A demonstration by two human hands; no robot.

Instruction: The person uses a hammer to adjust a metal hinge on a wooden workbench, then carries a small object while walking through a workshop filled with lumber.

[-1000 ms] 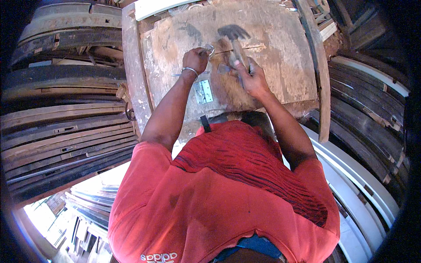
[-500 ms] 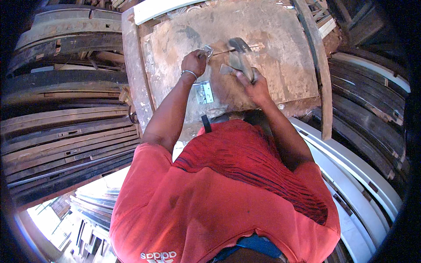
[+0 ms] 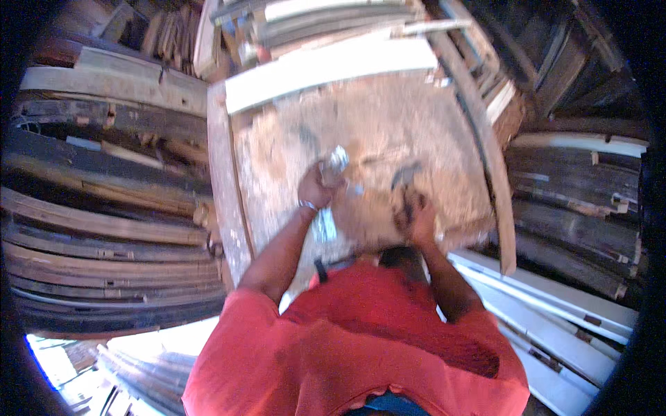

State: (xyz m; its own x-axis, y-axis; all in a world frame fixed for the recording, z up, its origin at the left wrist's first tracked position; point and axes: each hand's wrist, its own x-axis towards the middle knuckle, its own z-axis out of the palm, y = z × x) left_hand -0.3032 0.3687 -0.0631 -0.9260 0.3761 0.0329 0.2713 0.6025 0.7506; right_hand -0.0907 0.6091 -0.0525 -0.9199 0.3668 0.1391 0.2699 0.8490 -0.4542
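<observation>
The view is smeared by motion. My left hand is closed round a small shiny metal piece, held just above the worn wooden bench top. What kind of fitting it is, I cannot make out. Beside my left wrist a silvery hinge-like plate lies flat on the bench. To the right, my right hand is closed on the handle of a hammer, whose dark head points away from me, low over the wood. My fingers cover most of the handle.
A pale board runs along the bench's far edge. A raised wooden rail borders its right side. Stacked dark timbers fill the left, with more timber at the right. White lengths lie at the lower right.
My right hand has drawn back toward me with the hammer. My left hand still holds the metal piece, its shiny face now showing more. The whole view has shifted, showing more beyond the bench.
</observation>
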